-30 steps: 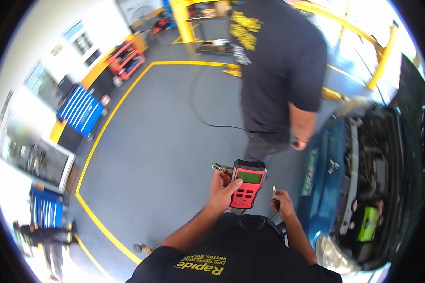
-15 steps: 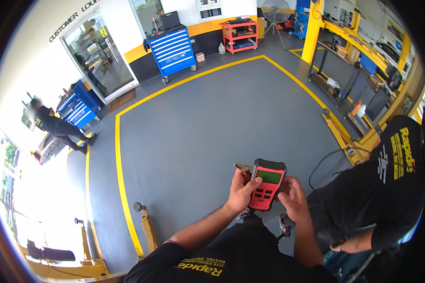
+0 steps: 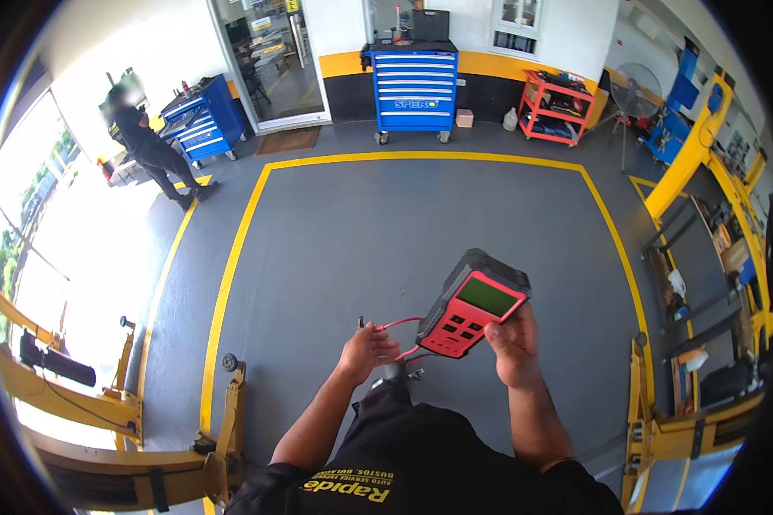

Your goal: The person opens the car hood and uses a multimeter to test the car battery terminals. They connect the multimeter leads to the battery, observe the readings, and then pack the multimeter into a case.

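Note:
My right hand (image 3: 515, 348) is closed around the right side of a battery tester (image 3: 474, 311) with a red face, black bumper, dark green screen and several black buttons. The tester is tilted, held out over the grey floor. Lower and to its left, my left hand (image 3: 369, 354) has its fingers bent round a red cable (image 3: 399, 324) that runs to the tester. A small dark tip stands above those fingers; its kind is unclear. Below the tester, a metal clip (image 3: 416, 374) hangs near my shirt.
Yellow lift arms (image 3: 230, 421) stand at lower left, with another lift arm (image 3: 637, 403) at right. Along the back are a blue tool cabinet (image 3: 416, 94), a red cart (image 3: 554, 107) and a fan (image 3: 636, 90). A person (image 3: 150, 142) stands at far left by another blue cabinet (image 3: 202, 120).
My view has turned right, and the nearby co-worker is out of it. My left hand has let go of the tester and moved left to its cable. The tester now rests in my right hand.

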Demonstrator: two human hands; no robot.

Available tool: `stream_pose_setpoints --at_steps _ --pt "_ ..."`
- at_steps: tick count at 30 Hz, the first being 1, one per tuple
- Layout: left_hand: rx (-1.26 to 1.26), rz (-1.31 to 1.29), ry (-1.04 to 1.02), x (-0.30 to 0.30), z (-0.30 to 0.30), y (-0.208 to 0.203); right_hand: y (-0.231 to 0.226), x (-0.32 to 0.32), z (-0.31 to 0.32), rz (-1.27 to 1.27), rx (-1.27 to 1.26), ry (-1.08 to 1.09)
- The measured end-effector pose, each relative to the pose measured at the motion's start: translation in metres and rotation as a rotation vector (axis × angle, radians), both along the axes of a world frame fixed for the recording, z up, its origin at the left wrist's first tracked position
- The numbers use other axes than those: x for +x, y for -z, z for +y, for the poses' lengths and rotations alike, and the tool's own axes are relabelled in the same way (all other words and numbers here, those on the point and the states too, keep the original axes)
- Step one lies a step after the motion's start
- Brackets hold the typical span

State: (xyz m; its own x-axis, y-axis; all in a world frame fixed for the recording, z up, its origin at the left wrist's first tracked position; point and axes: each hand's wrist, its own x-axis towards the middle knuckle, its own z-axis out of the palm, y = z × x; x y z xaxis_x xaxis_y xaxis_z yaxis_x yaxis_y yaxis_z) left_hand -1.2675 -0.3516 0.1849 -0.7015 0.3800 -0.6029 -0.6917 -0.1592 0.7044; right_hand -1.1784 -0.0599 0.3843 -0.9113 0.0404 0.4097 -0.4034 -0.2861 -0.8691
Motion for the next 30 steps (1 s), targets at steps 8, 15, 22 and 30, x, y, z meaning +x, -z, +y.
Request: stream_pose_setpoints --at_steps 8,15,22,30 --pt "-0.663 0.838 0.456 -0.237 0.095 -0.071 0.003 -0.277 0.119 0.224 -0.004 0.171" --pt "0.262 0.842 0.776 -0.457 0.306 -0.136 -0.012 -0.492 0.222 0.162 -0.160 0.293" --pt "-0.266 0.933 0.694 -0.686 0.397 -0.034 -0.011 -0.689 0.465 0.343 -0.487 0.387" --pt "-0.665 0.494 0.426 -0.952 0.445 -0.030 -0.014 -0.996 0.575 0.103 -0.626 0.187"
